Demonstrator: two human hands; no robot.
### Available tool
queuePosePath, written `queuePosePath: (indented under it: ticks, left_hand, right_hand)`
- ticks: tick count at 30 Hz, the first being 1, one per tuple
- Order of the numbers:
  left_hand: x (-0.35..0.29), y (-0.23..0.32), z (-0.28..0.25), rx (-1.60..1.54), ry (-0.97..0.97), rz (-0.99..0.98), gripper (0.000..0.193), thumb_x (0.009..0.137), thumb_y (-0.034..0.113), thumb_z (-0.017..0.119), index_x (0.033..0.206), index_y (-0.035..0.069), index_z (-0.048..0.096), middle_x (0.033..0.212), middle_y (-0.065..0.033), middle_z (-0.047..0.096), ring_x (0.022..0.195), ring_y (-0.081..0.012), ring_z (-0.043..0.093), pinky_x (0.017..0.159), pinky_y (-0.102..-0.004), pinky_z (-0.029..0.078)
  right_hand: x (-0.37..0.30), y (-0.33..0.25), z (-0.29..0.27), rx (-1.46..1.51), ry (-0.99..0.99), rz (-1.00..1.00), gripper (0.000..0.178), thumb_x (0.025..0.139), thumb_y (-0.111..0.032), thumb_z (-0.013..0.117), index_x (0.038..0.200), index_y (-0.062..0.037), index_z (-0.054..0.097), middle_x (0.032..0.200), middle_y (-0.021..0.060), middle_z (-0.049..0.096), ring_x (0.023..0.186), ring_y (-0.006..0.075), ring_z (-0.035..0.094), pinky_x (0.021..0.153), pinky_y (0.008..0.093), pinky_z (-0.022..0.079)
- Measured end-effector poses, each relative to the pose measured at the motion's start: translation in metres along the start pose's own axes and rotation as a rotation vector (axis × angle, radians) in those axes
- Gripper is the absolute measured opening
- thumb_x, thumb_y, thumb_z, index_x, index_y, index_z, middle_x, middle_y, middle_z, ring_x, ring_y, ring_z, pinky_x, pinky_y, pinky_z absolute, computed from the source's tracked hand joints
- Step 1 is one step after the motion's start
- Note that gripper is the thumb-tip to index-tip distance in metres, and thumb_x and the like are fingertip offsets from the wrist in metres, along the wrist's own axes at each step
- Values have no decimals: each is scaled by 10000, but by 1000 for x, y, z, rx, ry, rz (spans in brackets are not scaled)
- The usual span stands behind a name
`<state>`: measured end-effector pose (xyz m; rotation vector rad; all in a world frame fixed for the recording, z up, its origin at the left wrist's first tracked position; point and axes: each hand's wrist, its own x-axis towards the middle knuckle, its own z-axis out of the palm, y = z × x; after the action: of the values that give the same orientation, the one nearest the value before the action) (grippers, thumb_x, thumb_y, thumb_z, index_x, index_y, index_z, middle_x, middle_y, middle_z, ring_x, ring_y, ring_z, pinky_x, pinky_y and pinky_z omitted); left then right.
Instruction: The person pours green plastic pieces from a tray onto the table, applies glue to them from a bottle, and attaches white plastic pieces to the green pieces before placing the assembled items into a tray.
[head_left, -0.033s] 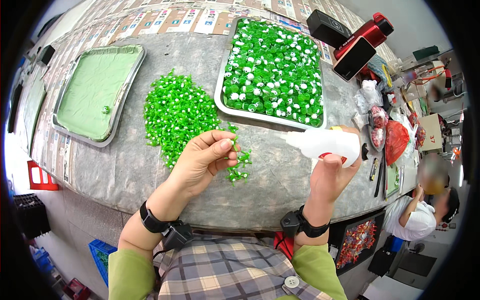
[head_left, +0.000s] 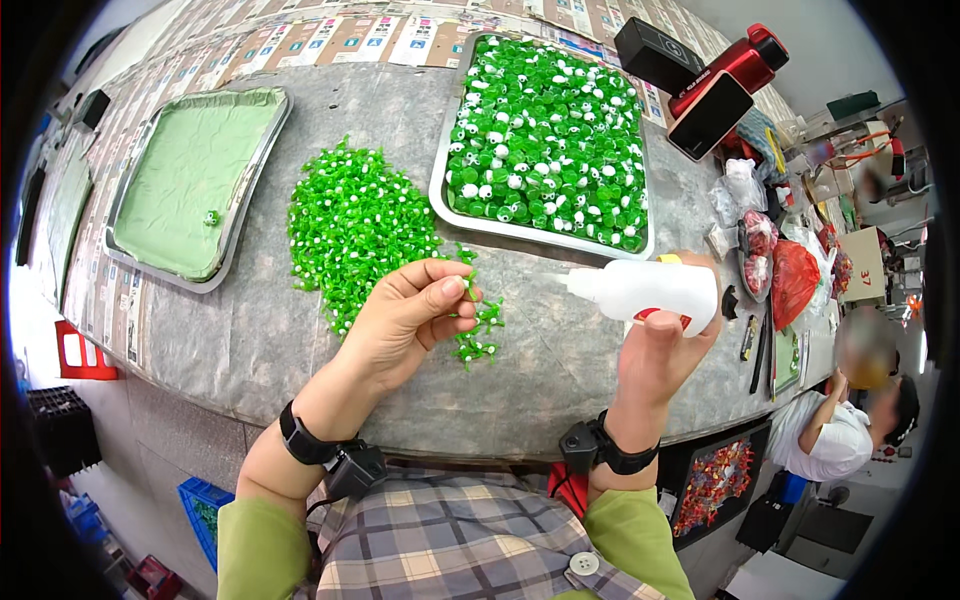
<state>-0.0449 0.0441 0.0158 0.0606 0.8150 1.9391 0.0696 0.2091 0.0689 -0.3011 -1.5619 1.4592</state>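
Observation:
My left hand (head_left: 418, 308) pinches a small green plastic figure (head_left: 470, 285) between thumb and fingertips, and the fingers hide part of it. In my right hand (head_left: 668, 350) a white squeeze bottle (head_left: 630, 285) lies on its side, its narrow nozzle pointing left toward the pinched figure and apart from it. Just beyond my left hand is a heap of small green figures with white spots (head_left: 360, 225). A few loose green figures (head_left: 476, 346) lie beside my left fingers. Farther back, a metal tray (head_left: 545, 243) is full of round green-and-white pieces (head_left: 545, 140).
At the left lies a tray (head_left: 205, 287) lined with pale green, with one small green-and-white piece (head_left: 211, 218) on it. Back right are a black box (head_left: 655, 55), a phone (head_left: 710, 117) and a red bottle (head_left: 735, 65). Plastic bags (head_left: 792, 285) line the right. Another person (head_left: 835, 440) sits there.

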Motion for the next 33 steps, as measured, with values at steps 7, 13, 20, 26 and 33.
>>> queuePosePath:
  ticks: [7,13,20,26,33]
  left_hand:
    - [2,-2,-2,3,-39,-5,113,804,123,557,882,43,544,775,-50,585,677,-100,565,624,-223,491]
    - [2,-3,-2,18,-36,-13,113,804,126,558,881,45,546,765,-42,582,668,-98,563,621,-218,490]
    - [2,-3,-1,24,-35,-15,119,806,129,555,884,40,546,760,-39,579,668,-100,563,619,-215,492]
    - [1,-3,-2,20,-34,-21,124,807,134,555,885,39,544,757,-45,584,659,-102,563,612,-215,491]
    - [0,-2,0,20,-31,-42,122,809,151,555,856,40,540,754,-46,587,639,-96,558,594,-211,486]
  right_hand:
    - [-7,5,3,-72,-97,-50,493,587,-322,770,869,-19,502,778,5,502,675,68,484,583,183,385]
    - [-8,6,6,-79,-154,-51,445,611,-273,762,869,-19,503,775,11,514,670,68,494,576,184,392]
    - [-8,11,4,-113,-207,-83,422,625,-260,755,864,-18,504,775,12,518,669,66,501,573,181,395]
    - [-10,10,7,-54,-170,-44,430,639,-253,745,890,-16,488,784,17,525,666,70,500,582,177,394]
    - [-10,11,6,-21,-133,-41,420,652,-249,735,892,-13,483,781,13,520,666,68,496,586,176,392]
